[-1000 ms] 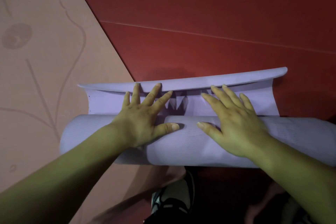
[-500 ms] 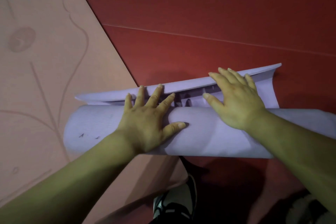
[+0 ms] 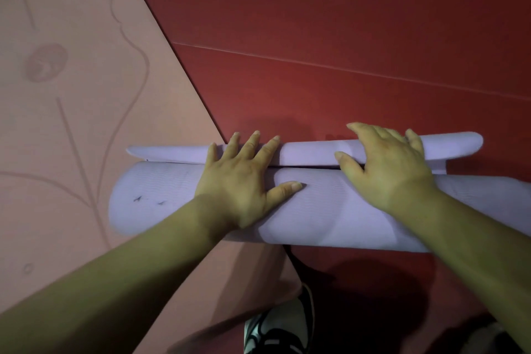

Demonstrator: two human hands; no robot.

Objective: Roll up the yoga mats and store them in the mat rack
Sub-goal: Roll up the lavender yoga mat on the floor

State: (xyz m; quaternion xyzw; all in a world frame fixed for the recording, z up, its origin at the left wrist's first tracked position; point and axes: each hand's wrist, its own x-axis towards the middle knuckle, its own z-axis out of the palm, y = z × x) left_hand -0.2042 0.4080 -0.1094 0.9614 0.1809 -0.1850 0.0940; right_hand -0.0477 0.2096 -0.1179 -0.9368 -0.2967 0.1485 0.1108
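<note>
Nearest, a shoe [image 3: 275,330] is noted at btm edge; just beyond, the purple mat [image 3: 330,210] lies as a roll on the red floor [image 3: 344,23], L end over the pink mat [image 3: 71,123]. L hand [image 3: 241,181] and R hand [image 3: 393,169] are laid flat on the roll, fingers spread, nothing clasped, judged so placed to press it tight & stop it springing open. Beyond the roll, the mat's loose end [image 3: 316,149] is seen curled under both sets of fingertips [image 3: 256,134], not yet wound in.
</note>
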